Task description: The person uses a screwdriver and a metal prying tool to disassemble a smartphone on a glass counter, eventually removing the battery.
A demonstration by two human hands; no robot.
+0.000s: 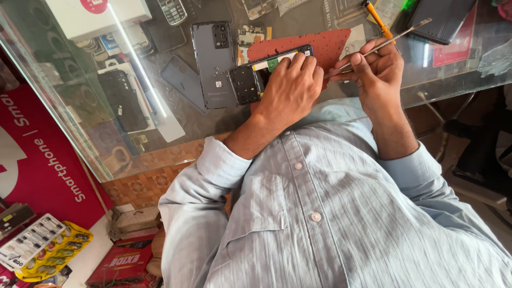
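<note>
My left hand presses down on an opened smartphone with its back off, a black inner frame and a green board showing. The phone lies partly on a red mat on the glass counter. My right hand is just to the right of it and pinches a thin metal tool. One end of the tool points toward the phone by my left fingers; the other end sticks up to the right.
A grey back cover lies left of the opened phone, with a dark phone and a black phone further left. A white box, a keypad phone, an orange-handled screwdriver and a black case line the far side.
</note>
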